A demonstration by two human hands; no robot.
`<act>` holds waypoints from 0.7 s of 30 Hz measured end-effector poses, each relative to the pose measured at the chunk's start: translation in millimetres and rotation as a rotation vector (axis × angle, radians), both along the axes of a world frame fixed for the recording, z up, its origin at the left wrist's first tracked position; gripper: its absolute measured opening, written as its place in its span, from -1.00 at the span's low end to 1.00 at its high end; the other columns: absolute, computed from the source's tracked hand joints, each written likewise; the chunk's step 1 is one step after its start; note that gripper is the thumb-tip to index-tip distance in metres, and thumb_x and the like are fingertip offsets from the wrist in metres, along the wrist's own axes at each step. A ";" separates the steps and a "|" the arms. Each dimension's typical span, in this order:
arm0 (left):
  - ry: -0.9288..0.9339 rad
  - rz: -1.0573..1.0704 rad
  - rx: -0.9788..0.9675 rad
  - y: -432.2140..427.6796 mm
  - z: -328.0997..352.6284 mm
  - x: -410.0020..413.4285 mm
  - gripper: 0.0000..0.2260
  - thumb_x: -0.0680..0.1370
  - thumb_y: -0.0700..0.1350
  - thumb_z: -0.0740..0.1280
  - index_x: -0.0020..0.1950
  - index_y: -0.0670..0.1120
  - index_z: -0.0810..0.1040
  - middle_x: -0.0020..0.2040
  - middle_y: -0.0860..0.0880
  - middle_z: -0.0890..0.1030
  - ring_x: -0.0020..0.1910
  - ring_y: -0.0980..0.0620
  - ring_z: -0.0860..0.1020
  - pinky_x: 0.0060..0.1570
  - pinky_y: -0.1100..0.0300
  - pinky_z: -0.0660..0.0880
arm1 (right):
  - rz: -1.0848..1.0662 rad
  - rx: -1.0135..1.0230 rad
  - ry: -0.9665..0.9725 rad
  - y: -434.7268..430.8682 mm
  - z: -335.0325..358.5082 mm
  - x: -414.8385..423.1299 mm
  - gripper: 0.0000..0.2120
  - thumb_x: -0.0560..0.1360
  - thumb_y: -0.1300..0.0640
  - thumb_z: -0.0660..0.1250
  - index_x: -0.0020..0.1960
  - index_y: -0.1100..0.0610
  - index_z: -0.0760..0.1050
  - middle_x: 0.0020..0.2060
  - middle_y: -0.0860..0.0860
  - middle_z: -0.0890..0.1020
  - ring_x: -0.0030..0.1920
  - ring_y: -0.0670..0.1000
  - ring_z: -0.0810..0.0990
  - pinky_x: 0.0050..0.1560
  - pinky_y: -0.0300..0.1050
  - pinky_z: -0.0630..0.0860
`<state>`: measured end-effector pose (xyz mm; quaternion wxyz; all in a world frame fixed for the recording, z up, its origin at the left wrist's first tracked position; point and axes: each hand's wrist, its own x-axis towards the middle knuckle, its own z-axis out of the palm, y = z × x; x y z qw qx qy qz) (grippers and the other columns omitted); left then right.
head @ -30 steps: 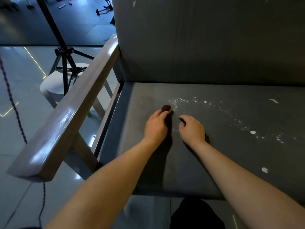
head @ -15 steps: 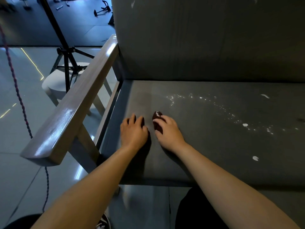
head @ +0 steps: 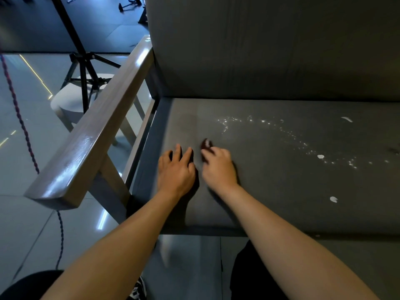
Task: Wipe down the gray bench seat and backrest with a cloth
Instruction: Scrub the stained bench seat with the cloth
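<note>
Left hand (head: 176,169) and right hand (head: 218,168) lay side by side on the surface (head: 281,191), cloth (head: 206,144) under the right; armrest (head: 97,135) stood left, backrest (head: 270,50) behind.

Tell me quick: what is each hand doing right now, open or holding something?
Left hand: open, fingers spread on the gray seat.
Right hand: closed, pinching a small dark cloth.

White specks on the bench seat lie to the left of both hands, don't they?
No. The head view shows the specks on the seat lying to the right of both hands: the left hand, flat on the seat, and the right hand, pinching a dark cloth.
</note>
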<state>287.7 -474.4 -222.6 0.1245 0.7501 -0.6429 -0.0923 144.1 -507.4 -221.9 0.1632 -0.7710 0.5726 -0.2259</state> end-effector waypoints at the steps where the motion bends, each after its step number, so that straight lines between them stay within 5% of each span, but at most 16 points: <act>1: -0.008 -0.014 -0.001 1.2 0.0 0.6 -0.51 0.70 0.10 0.02 0.64 0.13 0.12 0.66 -0.09 0.09 0.59 -0.18 0.05 0.55 -0.10 -0.03 | 0.059 -0.009 0.005 5.7 1.2 5.0 -0.57 0.59 0.16 0.25 0.45 0.12 0.48 0.39 0.11 0.49 0.39 0.18 0.36 0.41 0.04 0.35; 4: -0.040 -0.068 -0.012 2.6 -0.4 1.7 -0.51 0.69 0.14 0.02 0.63 0.16 0.13 0.66 -0.06 0.11 0.60 -0.13 0.05 0.55 -0.09 -0.03 | 0.083 -0.027 0.091 -6.2 4.9 -19.1 -0.56 0.55 0.20 0.25 0.42 0.05 0.52 0.33 0.08 0.52 0.35 0.18 0.39 0.32 0.11 0.45; 9: -0.050 -0.138 -0.007 3.0 -1.2 0.8 -0.51 0.68 0.16 0.01 0.63 0.18 0.11 0.66 -0.01 0.09 0.59 -0.08 0.05 0.52 -0.08 0.00 | -0.307 0.023 0.138 -26.0 6.1 -78.6 -0.59 0.57 0.15 0.25 0.40 0.07 0.53 0.31 0.12 0.50 0.29 0.20 0.36 0.30 0.09 0.40; 16: -0.026 -0.112 0.007 2.8 1.8 -24.7 -0.52 0.68 0.12 0.05 0.62 0.15 0.14 0.65 -0.04 0.09 0.58 -0.11 0.06 0.49 -0.09 0.01 | -0.055 -0.068 0.111 7.4 4.1 -37.2 -0.70 0.61 0.02 0.23 0.24 0.05 0.62 0.16 0.07 0.60 0.18 0.09 0.50 0.21 0.02 0.41; 21: -0.004 -0.113 0.040 2.5 1.9 -23.0 -0.50 0.67 0.21 0.03 0.62 0.19 0.13 0.66 0.00 0.06 0.58 -0.08 0.02 0.50 -0.05 -0.03 | -0.305 0.012 0.246 -28.5 7.7 -61.8 -0.64 0.68 0.00 0.09 0.41 0.02 0.46 0.24 0.11 0.55 0.26 0.17 0.42 0.28 0.13 0.31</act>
